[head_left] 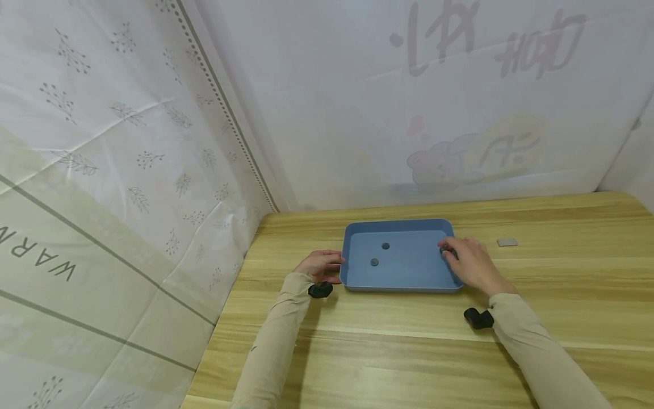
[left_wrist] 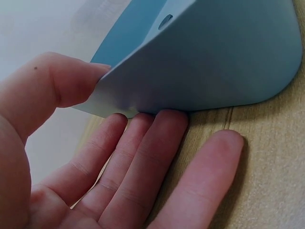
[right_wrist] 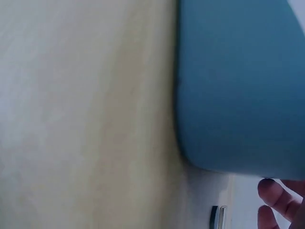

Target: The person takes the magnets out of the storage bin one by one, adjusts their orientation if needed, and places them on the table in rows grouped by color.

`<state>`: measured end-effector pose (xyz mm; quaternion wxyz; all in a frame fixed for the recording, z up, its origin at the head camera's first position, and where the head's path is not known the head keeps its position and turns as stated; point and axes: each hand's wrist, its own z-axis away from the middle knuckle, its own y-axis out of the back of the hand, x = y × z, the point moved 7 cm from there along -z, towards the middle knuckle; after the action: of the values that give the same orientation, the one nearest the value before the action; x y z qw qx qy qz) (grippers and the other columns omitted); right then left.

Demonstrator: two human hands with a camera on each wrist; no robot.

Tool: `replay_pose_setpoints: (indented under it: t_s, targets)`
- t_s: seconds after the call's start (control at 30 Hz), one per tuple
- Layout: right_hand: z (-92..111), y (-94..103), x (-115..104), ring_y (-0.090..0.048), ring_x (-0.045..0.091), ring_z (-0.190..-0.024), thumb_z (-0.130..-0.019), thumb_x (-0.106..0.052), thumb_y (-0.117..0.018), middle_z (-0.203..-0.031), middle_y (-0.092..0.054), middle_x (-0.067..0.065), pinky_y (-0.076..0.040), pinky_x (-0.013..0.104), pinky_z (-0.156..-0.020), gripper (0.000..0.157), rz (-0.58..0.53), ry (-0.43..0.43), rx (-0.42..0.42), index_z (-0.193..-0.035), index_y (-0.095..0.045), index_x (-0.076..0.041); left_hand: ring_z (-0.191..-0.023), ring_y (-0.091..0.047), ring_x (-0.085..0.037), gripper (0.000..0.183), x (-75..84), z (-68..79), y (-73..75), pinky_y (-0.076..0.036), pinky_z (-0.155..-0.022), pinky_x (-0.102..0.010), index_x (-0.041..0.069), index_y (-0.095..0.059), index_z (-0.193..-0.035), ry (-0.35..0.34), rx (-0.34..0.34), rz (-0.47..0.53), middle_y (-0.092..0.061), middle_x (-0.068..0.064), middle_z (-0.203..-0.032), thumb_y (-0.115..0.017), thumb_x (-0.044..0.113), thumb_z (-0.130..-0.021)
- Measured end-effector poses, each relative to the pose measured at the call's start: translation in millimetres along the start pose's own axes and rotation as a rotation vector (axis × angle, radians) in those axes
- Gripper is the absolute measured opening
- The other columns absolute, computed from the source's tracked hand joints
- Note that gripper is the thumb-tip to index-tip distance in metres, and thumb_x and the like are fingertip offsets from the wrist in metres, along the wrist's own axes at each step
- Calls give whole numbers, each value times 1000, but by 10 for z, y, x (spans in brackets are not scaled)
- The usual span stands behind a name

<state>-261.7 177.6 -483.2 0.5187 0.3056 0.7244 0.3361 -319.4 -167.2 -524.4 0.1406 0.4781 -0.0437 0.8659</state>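
A shallow blue tray [head_left: 409,281] stands on the wooden table. Inside it lie two small dark grey discs, one disc [head_left: 385,246] farther back and another disc [head_left: 374,262] nearer the front left. At the tray's left end is my left hand [head_left: 323,264]; its thumb touches the rim, while the extended fingers [left_wrist: 157,157] meet the foot of the outer wall. My right hand [head_left: 472,262] reaches over the right wall, pinching a dark round piece [head_left: 443,249] between thumb and fingers. Only some fingertips [right_wrist: 272,193] of this hand appear in the right wrist view, beside the tray's corner.
A small pale rectangular piece [head_left: 507,242] lies on the table [head_left: 388,352] to the right of the tray. Printed cloth [head_left: 327,113] hangs behind the table, and more cloth [head_left: 128,187] hangs along its left side.
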Motion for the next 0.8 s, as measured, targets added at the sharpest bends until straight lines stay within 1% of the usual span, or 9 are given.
replay_pose_setpoints:
  t_s: [0.03, 0.1, 0.23, 0.27, 0.37, 0.47, 0.53, 0.67, 0.8]
  targets:
    - [-3, 11, 0, -52, 33, -93, -96, -12, -57, -103, -69, 14, -34, 51, -81, 22, -21, -7, 6, -115, -66, -7, -95, -65, -19, 45, -2, -1, 1, -57, -68, -37, 3, -56, -132, -1, 0, 0, -66, -11, -112, -65, 9, -88]
    - [-11, 39, -1, -53, 30, -86, -96, -11, -56, -98, -68, 14, -36, 48, -78, 23, -73, -13, 24, -116, -65, -4, -95, -65, -20, 45, -6, -3, 2, -57, -69, -37, 3, -56, -132, -4, 1, -4, -65, -13, -114, -65, 9, -89]
    - [-14, 92, 16, -49, 21, -72, -99, -14, -53, -96, -66, 14, -40, 33, -64, 26, -205, -51, 29, -119, -62, 0, -97, -65, -20, 45, -13, -15, 6, -57, -70, -38, 3, -56, -132, -6, 3, -9, -65, -14, -117, -65, 10, -89]
    - [-12, 99, 25, -48, 19, -71, -100, -16, -52, -97, -66, 14, -40, 30, -61, 28, -232, -67, 22, -120, -62, 0, -97, -65, -20, 46, -15, -18, 7, -57, -70, -38, 4, -56, -132, -5, 4, -10, -65, -14, -117, -66, 10, -88]
    - [-3, 107, 56, -50, 18, -77, -101, -24, -51, -102, -65, 14, -42, 27, -64, 33, -291, -124, -8, -125, -59, -2, -98, -65, -21, 46, -19, -27, 11, -58, -70, -38, 4, -56, -132, -5, 9, -8, -65, -13, -117, -66, 10, -88]
    - [-3, 109, 71, -52, 18, -83, -100, -27, -53, -106, -64, 15, -45, 26, -68, 37, -321, -152, -24, -128, -57, -2, -98, -65, -21, 45, -19, -31, 12, -58, -69, -37, 3, -57, -131, -7, 13, -8, -66, -11, -115, -66, 9, -88]
    - [-5, 113, 80, -53, 18, -83, -98, -27, -56, -107, -63, 15, -46, 25, -67, 38, -340, -163, -27, -128, -57, -2, -98, -65, -20, 44, -20, -35, 11, -57, -69, -37, 3, -57, -130, -7, 12, -3, -66, -11, -113, -65, 9, -88]
    - [-2, 131, 92, -53, 15, -83, -96, -23, -61, -110, -63, 16, -47, 23, -66, 38, -360, -173, -25, -128, -57, -2, -96, -65, -20, 42, -23, -40, 13, -57, -67, -37, 3, -58, -129, -1, 9, 6, -66, -9, -109, -65, 8, -88]
    - [3, 157, 97, -53, 15, -82, -95, -18, -61, -109, -64, 17, -48, 24, -65, 36, -364, -171, -21, -127, -57, -1, -94, -66, -20, 42, -20, -32, 15, -58, -67, -36, 4, -58, -129, -1, 8, 1, -67, -10, -108, -66, 9, -88]
